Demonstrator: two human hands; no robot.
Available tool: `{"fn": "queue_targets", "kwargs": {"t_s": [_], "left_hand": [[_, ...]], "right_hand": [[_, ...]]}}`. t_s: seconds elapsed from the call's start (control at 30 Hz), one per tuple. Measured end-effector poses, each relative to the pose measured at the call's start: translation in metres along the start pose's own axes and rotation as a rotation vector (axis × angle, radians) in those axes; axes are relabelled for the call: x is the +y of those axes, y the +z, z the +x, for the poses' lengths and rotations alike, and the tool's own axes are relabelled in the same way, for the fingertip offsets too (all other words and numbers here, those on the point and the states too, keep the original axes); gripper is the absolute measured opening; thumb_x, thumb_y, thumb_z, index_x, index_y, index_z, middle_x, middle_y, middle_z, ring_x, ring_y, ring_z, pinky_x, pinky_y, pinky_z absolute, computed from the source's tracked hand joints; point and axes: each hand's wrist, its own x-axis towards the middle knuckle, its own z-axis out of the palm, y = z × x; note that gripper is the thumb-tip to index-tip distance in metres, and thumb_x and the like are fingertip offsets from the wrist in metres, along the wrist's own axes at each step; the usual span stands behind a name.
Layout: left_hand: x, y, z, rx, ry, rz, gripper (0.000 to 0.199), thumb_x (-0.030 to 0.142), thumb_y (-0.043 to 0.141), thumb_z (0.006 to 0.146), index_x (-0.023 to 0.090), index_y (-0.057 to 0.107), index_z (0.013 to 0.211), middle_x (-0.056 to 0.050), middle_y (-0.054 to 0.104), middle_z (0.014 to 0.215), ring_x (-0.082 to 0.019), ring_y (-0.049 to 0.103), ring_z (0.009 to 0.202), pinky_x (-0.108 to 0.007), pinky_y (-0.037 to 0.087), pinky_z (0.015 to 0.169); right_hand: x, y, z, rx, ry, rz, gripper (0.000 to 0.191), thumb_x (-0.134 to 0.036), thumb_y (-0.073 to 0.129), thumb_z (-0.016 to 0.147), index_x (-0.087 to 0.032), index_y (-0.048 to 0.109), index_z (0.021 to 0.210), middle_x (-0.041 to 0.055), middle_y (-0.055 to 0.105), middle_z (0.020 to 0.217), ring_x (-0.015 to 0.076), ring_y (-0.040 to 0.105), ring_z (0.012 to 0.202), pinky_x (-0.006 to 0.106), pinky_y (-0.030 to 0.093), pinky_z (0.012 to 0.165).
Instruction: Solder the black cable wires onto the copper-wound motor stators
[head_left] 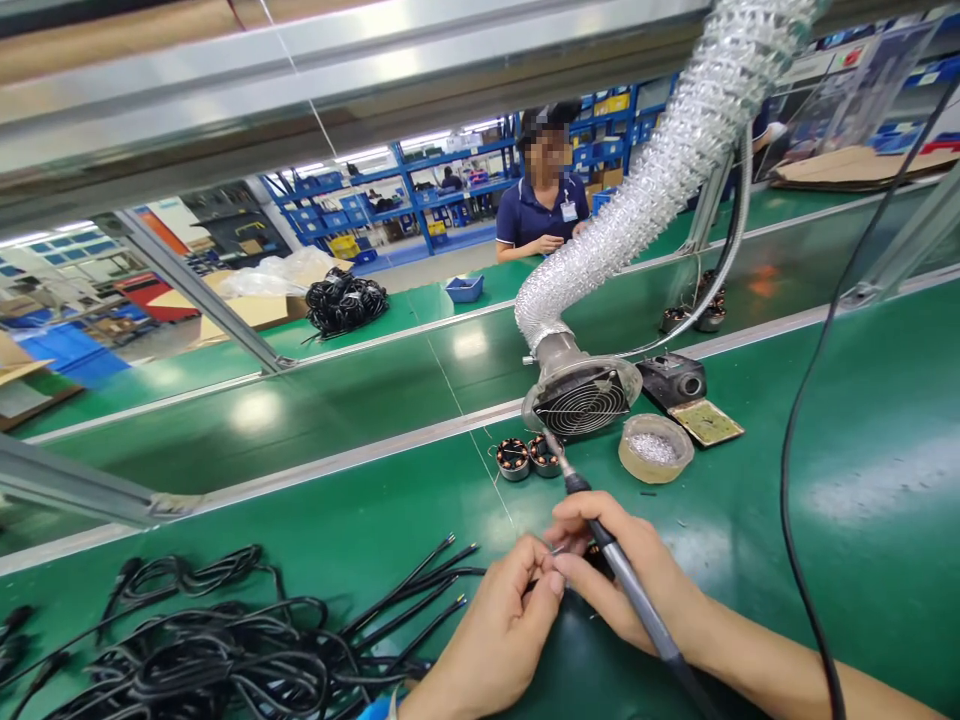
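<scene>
Clamping soldering iron [634,585]: right hand [658,562]; left hand [501,628] pinched on thin piece [556,550]. Round tub [654,473] contains silvery bits [651,447].

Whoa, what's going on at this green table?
Someone holds a soldering iron in their right hand, its tip toward two round coils. Their left hand pinches something small, mostly hidden, beside the right hand's fingers. Black cables lie piled on the table's left, and another person is across the way.

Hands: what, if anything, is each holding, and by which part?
Right hand: the iron, by its handle. Left hand: fingertips pinched; what lies between them cannot be told.
</scene>
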Motion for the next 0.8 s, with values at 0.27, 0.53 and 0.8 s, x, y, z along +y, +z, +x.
{"fn": "queue_targets", "kwargs": {"t_s": [0.27, 0.53, 0.8], "left_hand": [[0.007, -0.006, 0.003, -0.030, -0.038, 0.106, 0.022, 0.036, 0.044, 0.097, 0.020, 0.048, 0.082, 0.003, 0.047, 0.071, -0.015, 0.040, 0.068, -0.026, 0.030, 0.063], [-0.007, -0.001, 0.013, -0.126, -0.145, -0.459, 0.039, 0.055, 0.061, 0.085, 0.020, 0.047, 0.077, 0.010, 0.034, 0.054, -0.009, 0.024, 0.050, -0.023, 0.019, 0.049], [-0.007, 0.004, 0.023, 0.061, -0.241, -0.487, 0.035, 0.048, 0.065, 0.077, 0.020, 0.047, 0.068, 0.012, 0.028, 0.051, -0.006, 0.015, 0.046, -0.023, 0.012, 0.047]], "right_hand": [[-0.002, -0.015, 0.008, -0.129, -0.177, -0.126, 0.022, -0.009, 0.048, 0.091, -0.023, 0.053, 0.107, -0.0006, 0.064, 0.082, 0.0118, 0.061, 0.070, 0.020, 0.050, 0.063], [0.004, -0.015, 0.006, -0.182, -0.303, -0.154, 0.021, -0.006, 0.046, 0.093, -0.021, 0.055, 0.105, 0.0002, 0.065, 0.082, 0.0129, 0.054, 0.069, 0.023, 0.047, 0.064], [0.019, -0.017, 0.000, -0.069, -0.319, -0.185, 0.025, -0.006, 0.048, 0.094, -0.018, 0.059, 0.113, 0.0021, 0.065, 0.081, 0.0144, 0.054, 0.068, 0.025, 0.047, 0.062]]}}
